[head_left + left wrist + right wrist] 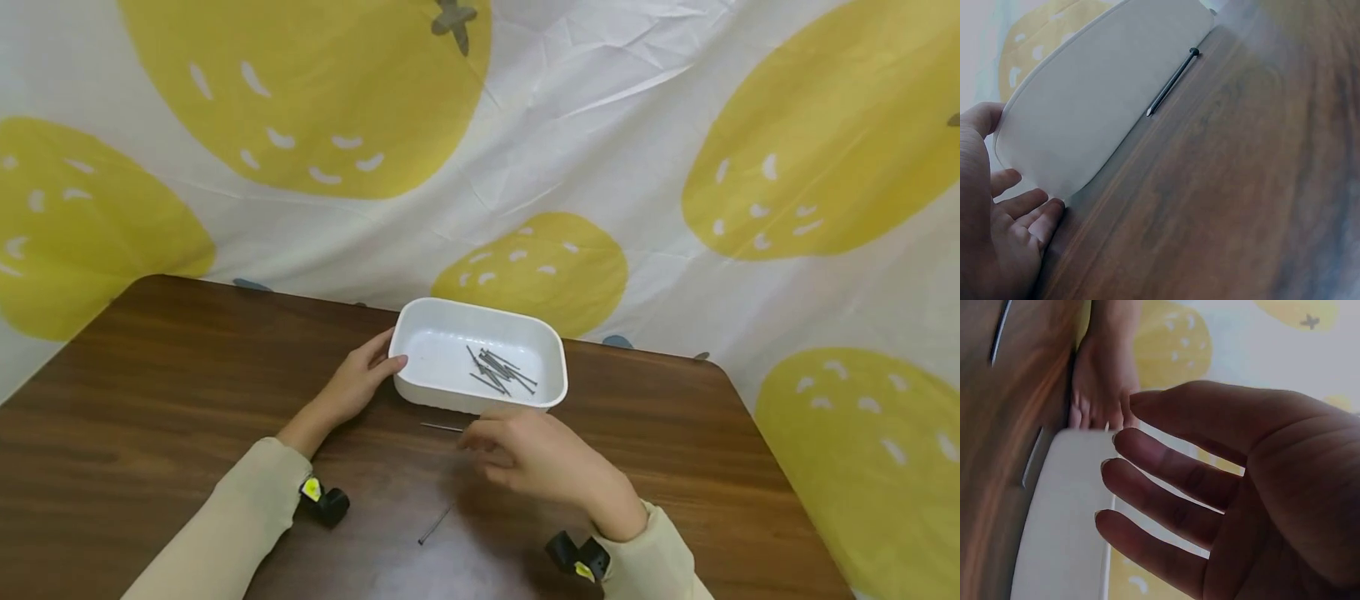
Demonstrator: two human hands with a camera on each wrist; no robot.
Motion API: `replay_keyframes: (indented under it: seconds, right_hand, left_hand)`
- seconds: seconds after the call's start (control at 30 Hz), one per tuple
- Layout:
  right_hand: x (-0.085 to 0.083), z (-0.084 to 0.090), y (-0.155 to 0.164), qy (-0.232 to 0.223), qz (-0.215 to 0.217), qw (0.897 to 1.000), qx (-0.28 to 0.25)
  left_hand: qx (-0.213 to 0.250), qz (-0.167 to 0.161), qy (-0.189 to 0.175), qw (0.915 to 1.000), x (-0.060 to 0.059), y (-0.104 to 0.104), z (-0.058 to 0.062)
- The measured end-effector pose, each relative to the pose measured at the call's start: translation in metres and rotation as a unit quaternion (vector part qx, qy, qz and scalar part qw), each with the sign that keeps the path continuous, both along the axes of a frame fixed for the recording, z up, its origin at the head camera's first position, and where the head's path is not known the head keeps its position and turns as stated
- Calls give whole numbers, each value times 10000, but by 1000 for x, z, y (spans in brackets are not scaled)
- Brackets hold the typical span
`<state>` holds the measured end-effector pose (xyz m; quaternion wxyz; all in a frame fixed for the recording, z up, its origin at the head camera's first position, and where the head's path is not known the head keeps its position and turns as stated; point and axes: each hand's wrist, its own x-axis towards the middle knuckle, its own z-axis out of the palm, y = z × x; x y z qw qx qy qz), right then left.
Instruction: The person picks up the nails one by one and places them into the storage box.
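A white plastic container point(480, 402) stands near the table's back edge, with several grey nails point(498, 372) lying in its right half. My left hand point(356, 379) grips its left end, thumb over the rim and the other fingers against the outer wall, as the left wrist view point(1019, 219) also shows. Beside the container's front wall lies one nail point(1172, 81). My right hand point(536, 458) hovers in front of the container with nothing in it; in the right wrist view its fingers point(1166, 494) are spread and relaxed. Nearer to me lies another nail point(433, 527).
The dark brown wooden table point(187, 375) has rounded back corners. Behind it hangs a white cloth point(330, 242) with large yellow fruit shapes. Black wrist cameras point(326, 504) sit below both beige sleeves point(225, 525).
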<state>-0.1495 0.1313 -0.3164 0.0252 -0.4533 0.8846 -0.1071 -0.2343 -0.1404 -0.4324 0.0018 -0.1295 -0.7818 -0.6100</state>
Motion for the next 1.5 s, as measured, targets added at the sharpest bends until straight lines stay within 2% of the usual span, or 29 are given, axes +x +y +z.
replay_keyframes:
  seconds: [0.1,0.27,0.4,0.7,1.03,1.2,1.5]
  right_hand:
    - [7,-4,-7,13,142,9996,230]
    - [16,-15,-20,226,475,9943,932]
    - [23,-24,-31,276,706,9903,1160]
    - [32,-40,-44,802,1044,9826,1312]
    - [33,-49,-49,810,927,9842,1272]
    - [33,-51,-53,663,835,9862,1266]
    - [33,-52,-54,569,890,9864,1262]
  left_hand:
    - [-16,22,-2,10000,0,-1,0]
    - [32,15,-82,10000,3,-1,1]
    - [102,20,-76,9999,5,-2,2]
    - [28,-49,-32,10000,3,-1,2]
    - [51,-48,-41,10000,3,-1,2]
    - [53,-43,-3,10000,3,-3,0]
    - [45,-60,-59,10000,4,-2,1]
